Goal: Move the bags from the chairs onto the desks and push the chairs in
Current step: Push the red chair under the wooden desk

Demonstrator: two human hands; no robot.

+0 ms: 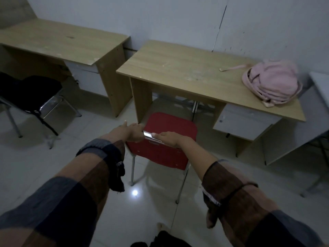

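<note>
- Left hand (132,133): grips the left end of the chrome top bar of the red chair's backrest, fingers curled around it.
- Right hand (170,139): lies on the right part of the same bar, fingers bent over its front edge.
- Red padded chair with chrome tube legs (169,125): stands on the pale tiled floor (53,166) in front of the near desk, seat front just beside the desk's knee opening, most of the seat outside it. The seat carries no bag.
- Near light wood-laminate desk with a grey drawer unit (187,73): stands against the white wall.
- Pink soft fabric backpack (272,82): lies on the right end of the near desk top, one strap stretched leftward across the surface.
- Far light wood-laminate desk (58,40): stands to the left, separated from the near desk by a gap.
- Black padded chair with a metal frame (30,93): stands in front of the far desk, not pushed in. Whether a bag lies on it cannot be determined; the area is too dark.
</note>
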